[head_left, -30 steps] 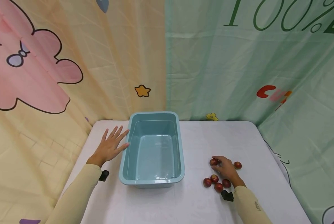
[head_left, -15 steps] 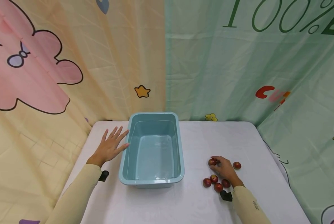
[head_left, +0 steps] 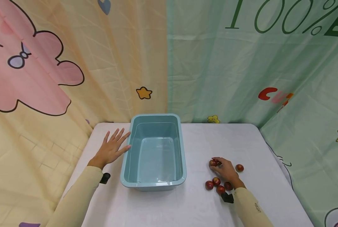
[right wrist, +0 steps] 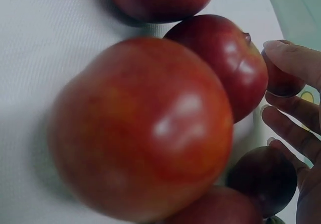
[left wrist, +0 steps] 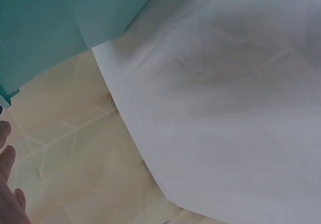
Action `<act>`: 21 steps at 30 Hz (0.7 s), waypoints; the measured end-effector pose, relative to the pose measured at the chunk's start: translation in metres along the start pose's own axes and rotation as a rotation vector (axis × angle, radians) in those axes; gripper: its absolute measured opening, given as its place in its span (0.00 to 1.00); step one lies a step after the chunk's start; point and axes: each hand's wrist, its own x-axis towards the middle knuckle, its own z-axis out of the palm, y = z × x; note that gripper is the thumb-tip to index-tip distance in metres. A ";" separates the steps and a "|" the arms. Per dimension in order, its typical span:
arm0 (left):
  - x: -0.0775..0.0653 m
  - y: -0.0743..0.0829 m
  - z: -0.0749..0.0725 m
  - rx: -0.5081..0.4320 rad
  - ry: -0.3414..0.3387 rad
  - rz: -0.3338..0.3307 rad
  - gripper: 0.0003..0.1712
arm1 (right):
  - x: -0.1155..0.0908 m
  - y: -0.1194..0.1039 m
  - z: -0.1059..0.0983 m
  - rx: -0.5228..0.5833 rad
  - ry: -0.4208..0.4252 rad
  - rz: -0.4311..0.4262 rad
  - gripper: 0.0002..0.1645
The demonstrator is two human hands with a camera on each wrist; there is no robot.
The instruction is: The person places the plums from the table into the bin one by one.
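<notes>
My right hand pinches one glossy, dark-red round fruit between thumb and fingers, between the basin and the right edge of the white-covered table, while my left hand lies with fingers spread against the left rim of the single pale-blue rectangular plastic basin. The head view counts six fruits: the pinched one, a cluster of four nearer me and a lone fruit toward the table's right edge. Only the right wrist view shows a stem nub on one cluster fruit; only the left wrist view shows the basin's outer side wall close up.
</notes>
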 end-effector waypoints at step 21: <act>0.000 0.000 0.000 0.009 0.008 0.006 0.41 | 0.012 -0.019 -0.001 0.077 -0.023 0.010 0.31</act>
